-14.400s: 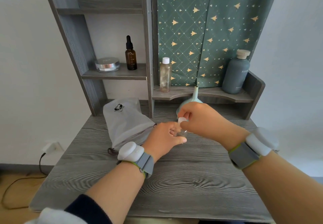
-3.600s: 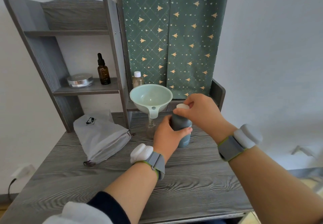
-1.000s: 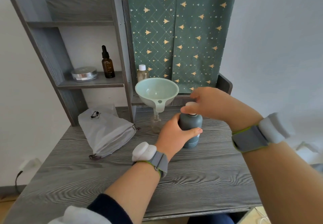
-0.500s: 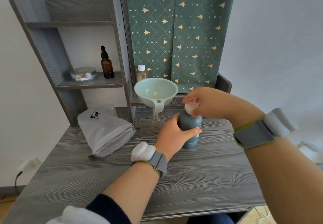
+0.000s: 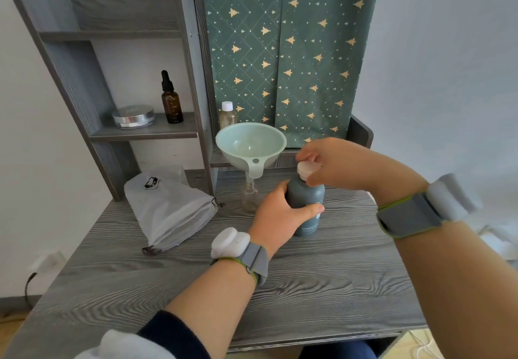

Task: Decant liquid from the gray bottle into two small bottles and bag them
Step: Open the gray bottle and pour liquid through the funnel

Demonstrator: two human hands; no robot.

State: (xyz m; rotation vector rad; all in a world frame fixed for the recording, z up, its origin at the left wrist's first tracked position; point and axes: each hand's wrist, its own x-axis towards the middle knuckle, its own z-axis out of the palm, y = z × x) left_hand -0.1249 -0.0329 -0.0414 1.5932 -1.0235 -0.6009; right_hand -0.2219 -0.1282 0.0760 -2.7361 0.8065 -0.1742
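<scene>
While the bottle (image 5: 307, 204) is being clasped by the left hand (image 5: 276, 215), its loosened cap (image 5: 307, 168) is being pinched off by the right hand (image 5: 336, 162) for pouring.

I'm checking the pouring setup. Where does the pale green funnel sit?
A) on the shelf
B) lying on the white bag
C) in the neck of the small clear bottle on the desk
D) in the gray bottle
C: the funnel stands with its spout in the small clear bottle, beside the gray bottle the left hand grips.
</scene>
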